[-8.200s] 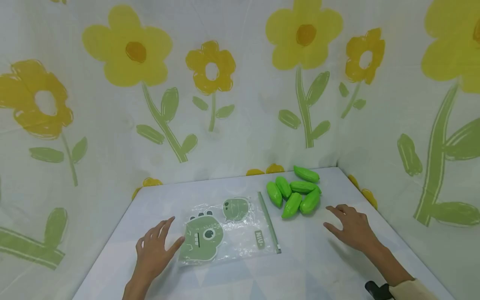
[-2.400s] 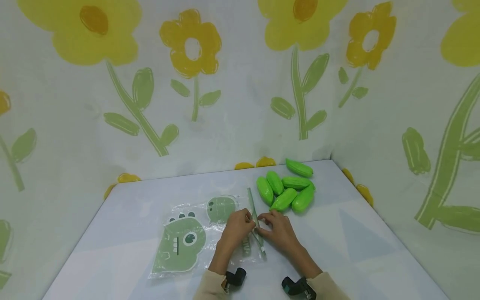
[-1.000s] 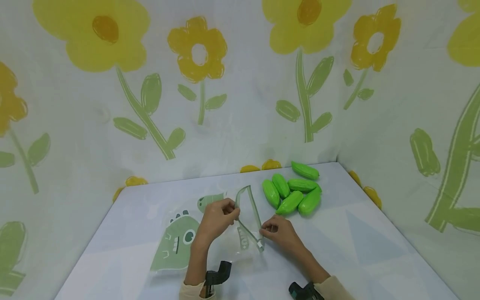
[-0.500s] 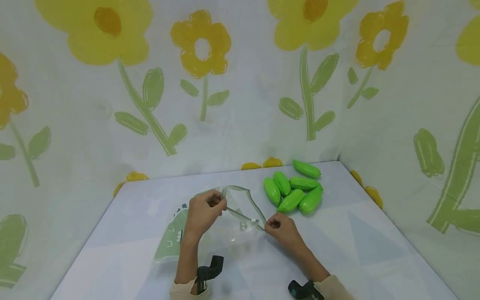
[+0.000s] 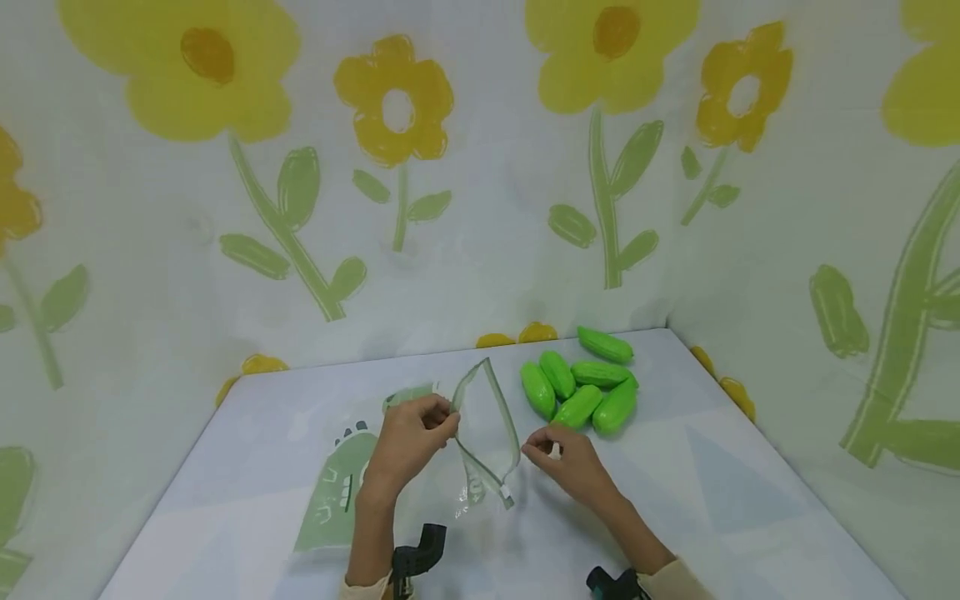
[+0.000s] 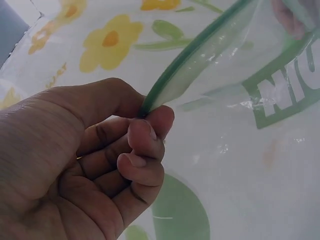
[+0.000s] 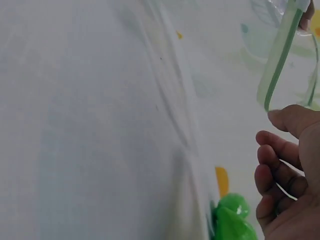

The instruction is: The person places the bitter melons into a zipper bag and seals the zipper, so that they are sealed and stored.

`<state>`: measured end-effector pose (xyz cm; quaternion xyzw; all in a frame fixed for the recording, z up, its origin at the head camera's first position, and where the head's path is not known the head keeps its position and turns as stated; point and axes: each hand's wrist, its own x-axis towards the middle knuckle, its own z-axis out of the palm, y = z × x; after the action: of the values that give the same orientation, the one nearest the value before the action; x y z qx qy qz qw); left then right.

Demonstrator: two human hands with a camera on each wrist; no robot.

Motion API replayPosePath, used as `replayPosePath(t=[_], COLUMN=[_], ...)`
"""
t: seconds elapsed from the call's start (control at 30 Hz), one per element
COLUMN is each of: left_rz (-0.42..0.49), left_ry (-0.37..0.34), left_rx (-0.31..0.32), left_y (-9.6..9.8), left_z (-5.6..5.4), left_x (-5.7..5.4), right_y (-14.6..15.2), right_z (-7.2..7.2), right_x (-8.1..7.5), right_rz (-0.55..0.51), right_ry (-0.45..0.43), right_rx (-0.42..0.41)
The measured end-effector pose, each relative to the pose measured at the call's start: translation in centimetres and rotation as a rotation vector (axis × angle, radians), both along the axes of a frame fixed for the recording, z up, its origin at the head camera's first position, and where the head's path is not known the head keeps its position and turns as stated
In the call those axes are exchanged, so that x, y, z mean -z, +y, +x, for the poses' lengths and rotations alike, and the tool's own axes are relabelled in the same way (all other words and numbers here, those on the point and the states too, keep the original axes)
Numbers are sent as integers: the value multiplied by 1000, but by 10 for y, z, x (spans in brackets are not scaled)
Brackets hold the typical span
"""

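Observation:
A clear zip bag (image 5: 482, 489) with green dinosaur prints lies on the table, its green-edged mouth raised and spread into a wide loop. My left hand (image 5: 408, 442) pinches one side of that rim between thumb and fingers; in the left wrist view the green zip strip (image 6: 172, 70) enters the pinch. My right hand (image 5: 573, 467) is just right of the loop's opposite side, fingers loosely bent. In the right wrist view its thumb (image 7: 292, 119) is right at the bag's corner, with a gap between thumb and fingers. A slider sits at the near end of the zip.
Several bright green, cucumber-shaped vegetables (image 5: 578, 406) lie bunched behind my right hand, at the back right of the table (image 5: 712, 517). A flower-patterned curtain (image 5: 480, 275) stands along the back and sides.
The bag lay flat with both hands away from it; its mouth is now pulled apart. Since half a second ago the right hand has let go of the rim, and the loop has narrowed.

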<state>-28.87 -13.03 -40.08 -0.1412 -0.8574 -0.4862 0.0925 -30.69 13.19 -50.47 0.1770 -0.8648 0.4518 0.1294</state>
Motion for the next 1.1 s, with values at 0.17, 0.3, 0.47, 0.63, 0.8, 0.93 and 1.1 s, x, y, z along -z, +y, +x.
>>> replayPosePath(t=[0.17, 0.3, 0.47, 0.63, 0.8, 0.93, 1.1], left_rz=[9, 12, 17, 33, 44, 65, 82], left_ry=[26, 31, 44, 66, 76, 74, 67], left_rx=[-5, -16, -30, -59, -72, -60, -52], left_y=[-2, -3, -5, -7, -9, -9, -8], left_z=[2, 2, 2, 2, 2, 3, 2], left_x=[-2, -4, -4, -5, -5, -5, -4], right_y=[30, 59, 90, 108, 116, 121, 125], right_z=[-14, -27, -33, -36, -38, -37, -39], right_x=[-12, -17, -19, -15, -11, -7, -5], right_rz=[164, 304, 478, 572, 618, 679, 756], right_ry=[334, 419, 323, 284, 306, 311, 311], right_rx=[14, 75, 151, 168, 167, 170, 156])
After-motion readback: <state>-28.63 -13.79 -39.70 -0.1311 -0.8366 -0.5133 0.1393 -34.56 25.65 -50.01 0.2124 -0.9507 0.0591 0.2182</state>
